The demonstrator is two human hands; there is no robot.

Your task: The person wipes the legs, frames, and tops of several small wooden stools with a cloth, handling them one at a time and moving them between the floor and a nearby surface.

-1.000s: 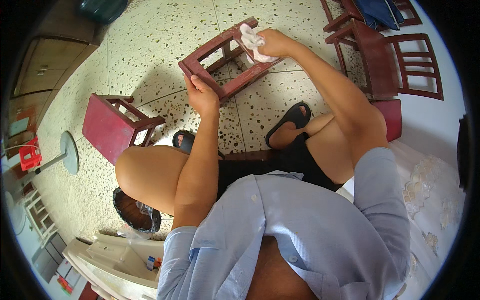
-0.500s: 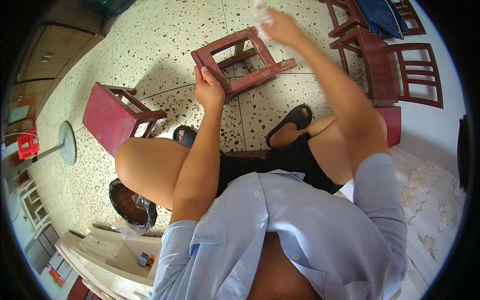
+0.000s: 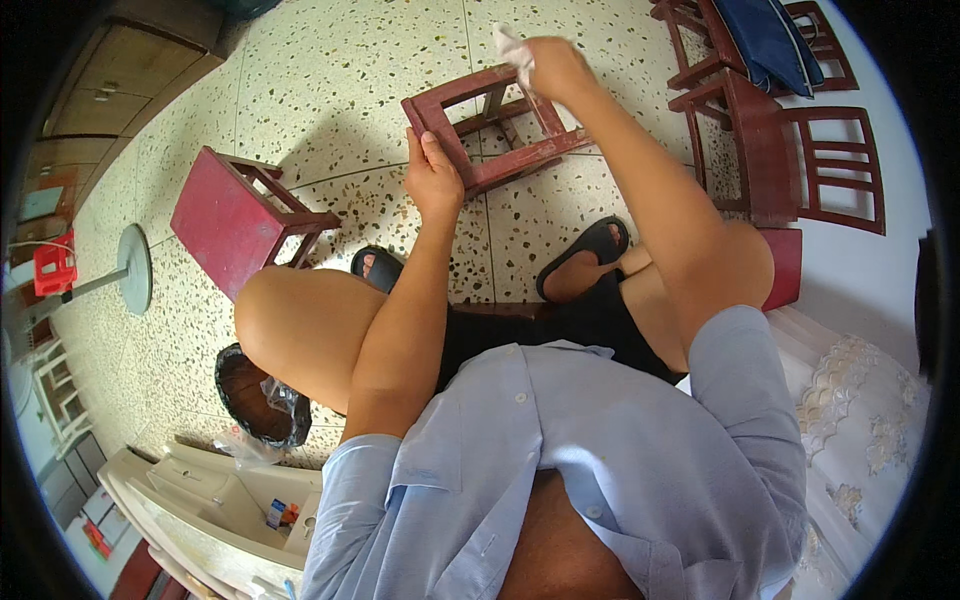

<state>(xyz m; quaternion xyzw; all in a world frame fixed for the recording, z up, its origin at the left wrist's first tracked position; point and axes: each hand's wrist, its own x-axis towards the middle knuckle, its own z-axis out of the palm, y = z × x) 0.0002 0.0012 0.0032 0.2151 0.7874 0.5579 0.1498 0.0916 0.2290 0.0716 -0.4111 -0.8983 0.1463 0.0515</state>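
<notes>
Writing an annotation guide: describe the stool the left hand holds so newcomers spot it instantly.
Over the speckled floor, look beyond the black slides. The red wooden stool there is between the left hand and the right hand, which grips a white cloth. Its open frame faces the camera; the stool farther left shows a solid seat.

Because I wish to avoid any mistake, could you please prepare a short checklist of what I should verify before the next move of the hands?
1. Left hand gripping the wooden stool: ok, at its left end.
2. Right hand holding the white cloth: ok.
3. Cloth touching the stool: cannot tell; the hand partly hides that place.
4. Sandals apart from the stool: ok, floor shows between.
5. Second stool apart from the gripped one: ok.
6. All stool faces visible: not ok, some are turned away.
</notes>
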